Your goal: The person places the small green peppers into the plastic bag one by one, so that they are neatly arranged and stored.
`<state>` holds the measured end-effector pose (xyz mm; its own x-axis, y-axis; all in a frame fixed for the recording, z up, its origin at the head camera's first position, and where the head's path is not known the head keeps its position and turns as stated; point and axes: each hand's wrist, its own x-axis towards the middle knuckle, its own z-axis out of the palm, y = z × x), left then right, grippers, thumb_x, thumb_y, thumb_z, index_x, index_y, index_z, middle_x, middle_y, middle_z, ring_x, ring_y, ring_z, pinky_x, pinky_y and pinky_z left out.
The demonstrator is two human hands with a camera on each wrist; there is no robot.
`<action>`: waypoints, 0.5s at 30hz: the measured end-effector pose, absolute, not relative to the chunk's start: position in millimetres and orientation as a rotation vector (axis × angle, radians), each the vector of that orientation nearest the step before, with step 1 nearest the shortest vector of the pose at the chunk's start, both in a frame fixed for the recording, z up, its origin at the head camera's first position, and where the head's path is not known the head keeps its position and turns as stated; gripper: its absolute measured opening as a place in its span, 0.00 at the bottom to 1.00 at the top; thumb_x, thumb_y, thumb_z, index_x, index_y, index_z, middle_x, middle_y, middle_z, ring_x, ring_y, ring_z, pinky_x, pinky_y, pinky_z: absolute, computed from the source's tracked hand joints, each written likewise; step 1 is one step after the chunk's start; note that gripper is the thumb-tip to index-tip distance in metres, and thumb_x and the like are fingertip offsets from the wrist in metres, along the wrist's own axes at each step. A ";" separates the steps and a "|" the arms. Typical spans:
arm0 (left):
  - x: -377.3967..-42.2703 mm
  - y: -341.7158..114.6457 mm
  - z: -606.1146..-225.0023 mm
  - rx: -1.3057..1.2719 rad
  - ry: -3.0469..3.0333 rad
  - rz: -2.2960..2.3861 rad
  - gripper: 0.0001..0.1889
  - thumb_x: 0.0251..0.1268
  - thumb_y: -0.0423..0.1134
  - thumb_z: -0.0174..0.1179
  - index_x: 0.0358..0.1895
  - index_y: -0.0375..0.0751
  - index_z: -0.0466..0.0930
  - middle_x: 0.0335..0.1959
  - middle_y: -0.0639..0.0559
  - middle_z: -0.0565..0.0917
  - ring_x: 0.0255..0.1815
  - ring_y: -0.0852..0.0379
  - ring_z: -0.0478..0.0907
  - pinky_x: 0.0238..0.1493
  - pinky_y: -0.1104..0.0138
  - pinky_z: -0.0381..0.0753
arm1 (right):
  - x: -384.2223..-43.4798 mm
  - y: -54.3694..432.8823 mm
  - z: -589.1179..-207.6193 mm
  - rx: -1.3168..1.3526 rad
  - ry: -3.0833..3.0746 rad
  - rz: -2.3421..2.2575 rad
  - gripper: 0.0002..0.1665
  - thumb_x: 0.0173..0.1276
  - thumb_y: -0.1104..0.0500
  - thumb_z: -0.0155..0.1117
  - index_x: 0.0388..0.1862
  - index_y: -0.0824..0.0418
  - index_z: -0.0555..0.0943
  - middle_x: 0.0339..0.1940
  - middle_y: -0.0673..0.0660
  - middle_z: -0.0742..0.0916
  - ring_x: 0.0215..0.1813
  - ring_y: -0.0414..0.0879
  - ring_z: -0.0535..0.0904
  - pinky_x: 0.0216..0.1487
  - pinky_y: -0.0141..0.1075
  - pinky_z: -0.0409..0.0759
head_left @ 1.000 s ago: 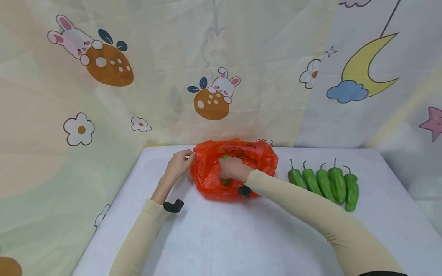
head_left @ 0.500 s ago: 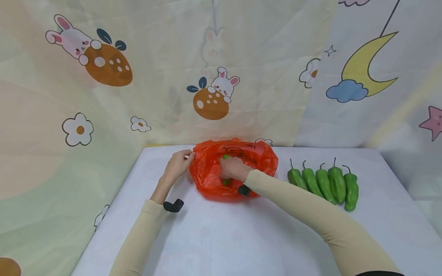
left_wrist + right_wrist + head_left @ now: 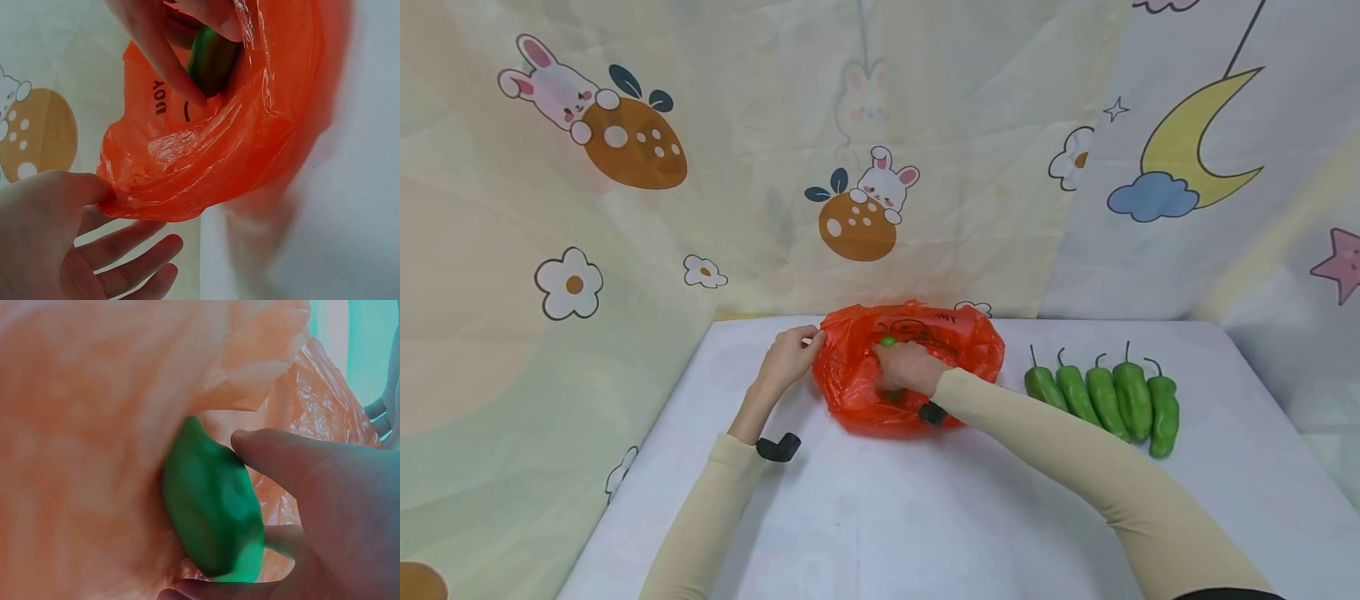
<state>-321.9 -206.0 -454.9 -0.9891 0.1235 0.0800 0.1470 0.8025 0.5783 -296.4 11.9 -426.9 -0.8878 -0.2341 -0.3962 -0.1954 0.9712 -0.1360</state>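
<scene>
A red plastic bag (image 3: 857, 392) with dark printing stands with its mouth spread on the white table. My left hand (image 3: 790, 358) pinches the bag's left rim between thumb and index finger; the other fingers spread loosely below it in the left wrist view. Inside the bag mouth, my right hand (image 3: 910, 367) has its thumb and fingers around a green pepper (image 3: 215, 500). Both ends of that pepper show past the hand in the head view, its middle hidden by the knuckles. From the left wrist, the pepper (image 3: 212, 59) appears between the right fingers and thumb.
Several green peppers (image 3: 1105, 400) lie side by side right of the bag, stems pointing away; the right sleeve (image 3: 1060, 467) passes in front of some of them. A patterned cloth backdrop (image 3: 970, 167) rises behind the table (image 3: 880, 517).
The pepper in the right hand has shifted slightly within the bag, its near end now looking darker. Both hands stay almost where they were.
</scene>
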 end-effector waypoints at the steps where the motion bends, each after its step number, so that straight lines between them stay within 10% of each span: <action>1: -321.7 -205.7 -454.7 -0.220 -2.949 -0.951 0.17 0.76 0.52 0.49 0.45 0.48 0.85 0.44 0.47 0.87 0.40 0.50 0.82 0.37 0.62 0.82 | -295.6 11.9 -426.3 -0.301 2.691 -0.141 0.37 0.67 0.47 0.68 0.73 0.47 0.66 0.51 0.57 0.82 0.50 0.54 0.76 0.61 0.51 0.79; 15: -319.5 -204.0 -452.5 -0.205 -2.951 -1.024 0.18 0.77 0.52 0.49 0.49 0.47 0.85 0.45 0.47 0.86 0.42 0.49 0.82 0.40 0.62 0.84 | -286.2 21.3 -413.1 -0.420 2.678 -0.140 0.44 0.68 0.43 0.66 0.79 0.47 0.59 0.66 0.60 0.79 0.61 0.57 0.75 0.67 0.54 0.74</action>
<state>-319.5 -204.0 -452.5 -0.9914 0.1197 0.0531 0.1268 0.7773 0.6162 -286.2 21.3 -413.1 -0.8646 -0.3129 -0.3932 -0.2700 0.9492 -0.1616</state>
